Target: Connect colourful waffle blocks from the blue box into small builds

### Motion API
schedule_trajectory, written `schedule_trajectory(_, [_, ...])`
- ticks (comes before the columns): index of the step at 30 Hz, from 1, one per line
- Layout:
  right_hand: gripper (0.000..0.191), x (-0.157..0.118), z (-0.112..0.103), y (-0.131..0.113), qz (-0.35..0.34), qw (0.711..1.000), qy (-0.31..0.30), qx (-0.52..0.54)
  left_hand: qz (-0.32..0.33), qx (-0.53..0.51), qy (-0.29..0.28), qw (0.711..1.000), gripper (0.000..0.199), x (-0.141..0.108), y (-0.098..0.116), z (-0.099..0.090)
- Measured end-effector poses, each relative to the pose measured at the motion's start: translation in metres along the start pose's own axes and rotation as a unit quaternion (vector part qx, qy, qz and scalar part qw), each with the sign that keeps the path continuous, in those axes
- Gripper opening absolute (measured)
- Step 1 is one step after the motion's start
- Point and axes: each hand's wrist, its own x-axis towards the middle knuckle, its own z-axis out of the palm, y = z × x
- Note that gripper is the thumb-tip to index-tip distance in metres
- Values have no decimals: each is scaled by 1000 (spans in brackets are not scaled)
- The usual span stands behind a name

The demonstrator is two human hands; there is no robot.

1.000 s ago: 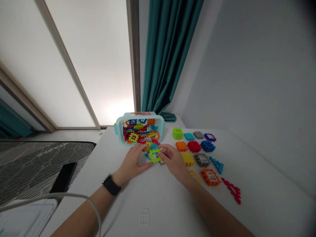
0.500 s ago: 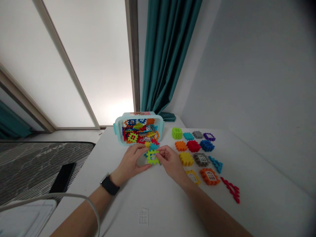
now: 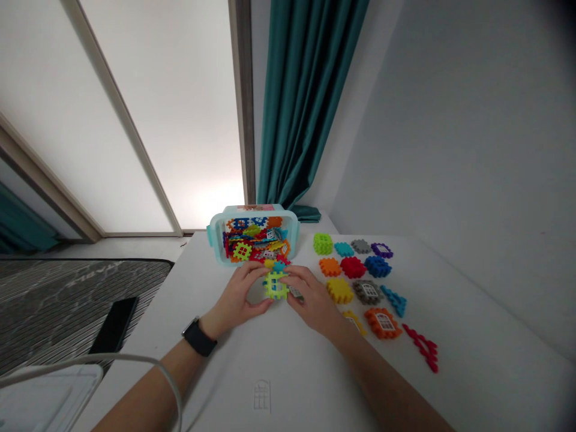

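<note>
Both my hands meet at the middle of a white table. My left hand [image 3: 236,294] and my right hand [image 3: 314,298] pinch a cluster of interlocking plastic waffle blocks from either side. A lime-green lattice block [image 3: 276,285] faces up in front, with a teal block [image 3: 279,266] and a yellow block [image 3: 269,263] just behind it. A grey window block [image 3: 296,293] shows beside my right fingers. Behind my hands stands a pale aqua plastic box [image 3: 216,240] full of mixed blocks. Sorted blocks lie in rows to the right, such as a red block [image 3: 353,267].
A black smartwatch [image 3: 198,337] sits on my left wrist. Left of the table are a striped dark mat [image 3: 81,288], a black phone [image 3: 113,325] and a white cable [image 3: 135,360]. A teal curtain [image 3: 306,102] hangs behind, and a wall [image 3: 450,150] bounds the right.
My hands have drawn closer together, moving the lime-green block left and nearer the box. The grey window block now shows beside it, and the view has shifted slightly.
</note>
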Motion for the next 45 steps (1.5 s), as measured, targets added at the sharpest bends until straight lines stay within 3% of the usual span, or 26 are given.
schedule_trajectory(3, [21,1,2,-5,34,999,7,42,-5,-34,-18,999,36,-1,1,3])
schedule_trajectory(5, [14,2,7,-6,99,991,23,83,0,-32,-6,999,43,-1,1,4])
schedule_trajectory(10, [25,1,23,-2,266,934,66,229,18,75,24,997,64,-1,2,1])
schedule_trajectory(18, [35,4,26,-2,329,875,41,352,25,111,46,992,43,0,-3,0])
schedule_trajectory(22, [43,5,26,1,344,860,30,376,38,134,38,990,46,0,-3,-3])
schedule_trajectory(25, [42,4,26,2,334,871,21,359,35,142,32,989,45,0,-3,-4])
schedule_trajectory(27, [39,2,25,1,298,903,25,309,26,135,32,990,44,0,-3,-3])
schedule_trajectory(30, [41,1,18,-3,195,963,35,181,4,110,38,993,45,0,-4,0])
schedule_trajectory(32, [45,1,12,-5,122,987,18,106,-11,89,45,995,44,0,-5,1])
schedule_trajectory(36, [42,3,1,-4,55,997,-24,38,-21,46,50,998,41,-1,-6,2])
schedule_trajectory(45, [29,0,-16,-3,39,998,-46,33,0,23,35,999,42,2,5,9])
